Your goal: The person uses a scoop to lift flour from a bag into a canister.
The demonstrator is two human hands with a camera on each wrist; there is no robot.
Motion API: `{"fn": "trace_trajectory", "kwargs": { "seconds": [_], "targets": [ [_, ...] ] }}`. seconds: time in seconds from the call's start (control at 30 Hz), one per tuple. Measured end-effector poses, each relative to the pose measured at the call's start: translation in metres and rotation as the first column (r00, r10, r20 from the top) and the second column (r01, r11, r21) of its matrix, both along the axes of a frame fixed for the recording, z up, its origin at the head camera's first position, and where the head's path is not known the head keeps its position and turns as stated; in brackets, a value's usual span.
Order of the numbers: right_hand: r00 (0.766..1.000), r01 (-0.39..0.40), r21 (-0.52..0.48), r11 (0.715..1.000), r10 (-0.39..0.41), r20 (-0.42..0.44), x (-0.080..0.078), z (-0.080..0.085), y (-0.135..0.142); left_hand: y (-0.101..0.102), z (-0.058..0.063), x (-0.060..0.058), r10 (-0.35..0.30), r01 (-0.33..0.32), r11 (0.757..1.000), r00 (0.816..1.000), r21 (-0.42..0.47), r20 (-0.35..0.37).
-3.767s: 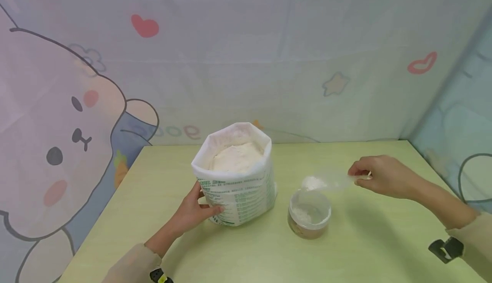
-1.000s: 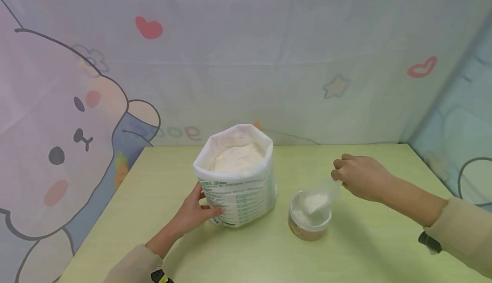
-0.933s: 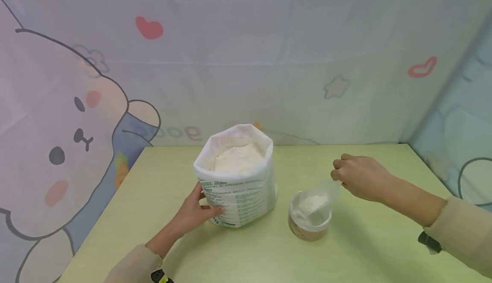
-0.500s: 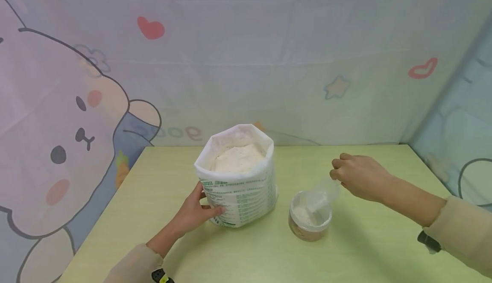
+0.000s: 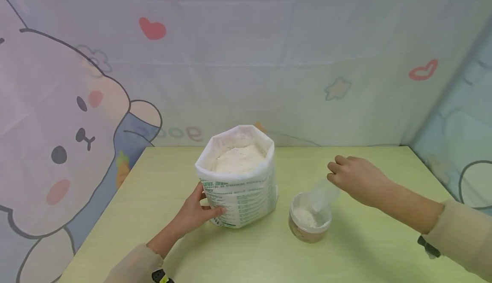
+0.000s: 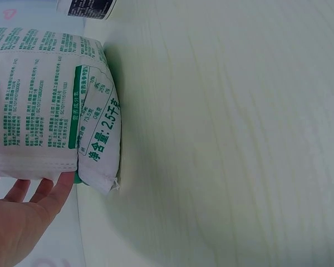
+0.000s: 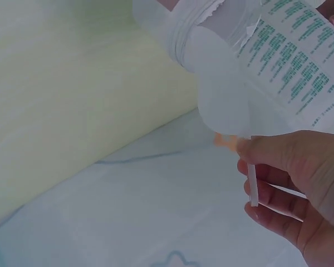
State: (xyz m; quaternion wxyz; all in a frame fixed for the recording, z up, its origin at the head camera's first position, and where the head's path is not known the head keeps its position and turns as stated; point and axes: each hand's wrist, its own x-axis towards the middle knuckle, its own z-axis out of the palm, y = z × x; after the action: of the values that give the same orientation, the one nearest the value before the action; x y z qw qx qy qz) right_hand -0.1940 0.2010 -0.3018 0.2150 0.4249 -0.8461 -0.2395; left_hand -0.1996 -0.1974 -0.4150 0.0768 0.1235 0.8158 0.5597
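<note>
A white bag of flour (image 5: 246,202) with green print stands upright, its mouth turned down and white powder (image 5: 238,159) well up inside. My left hand (image 5: 192,214) grips its lower left side, thumb on the front; the left wrist view shows fingers (image 6: 53,194) against the bag. Right of it is a round, clear plastic jar (image 5: 307,234) with some powder (image 5: 305,217) in it. My right hand (image 5: 359,180) pinches the handle of a translucent plastic scoop (image 7: 222,92). The scoop is tipped down over the jar's mouth, its bowl overlapping the rim.
The pale yellow-green table (image 5: 238,257) ends at a back edge against a printed cloth backdrop (image 5: 246,61). Another cloth hangs along the right side (image 5: 461,146). Black straps show at both sleeves.
The right hand has come left and turned over, tipping the scoop from level to steep. Powder from the scoop has slid into the jar. The left hand and bag stay put.
</note>
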Motion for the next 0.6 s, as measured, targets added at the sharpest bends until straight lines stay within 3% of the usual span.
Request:
{"fn": "trace_trajectory", "kwargs": {
  "seconds": [0.27,0.6],
  "targets": [
    [0.997,-0.021,0.075,0.997,0.026,-0.069,0.0015,-0.0031,-0.0027,-0.0008,-0.0018,-0.0015,-0.013,0.013,1.000,1.000,0.005,-0.019],
    [0.994,-0.048,0.091,0.995,0.057,-0.098,0.0041,-0.0043,-0.0043,-0.0001,-0.0002,0.0004,-0.006,0.006,1.000,1.000,0.001,-0.003]
  ]
}}
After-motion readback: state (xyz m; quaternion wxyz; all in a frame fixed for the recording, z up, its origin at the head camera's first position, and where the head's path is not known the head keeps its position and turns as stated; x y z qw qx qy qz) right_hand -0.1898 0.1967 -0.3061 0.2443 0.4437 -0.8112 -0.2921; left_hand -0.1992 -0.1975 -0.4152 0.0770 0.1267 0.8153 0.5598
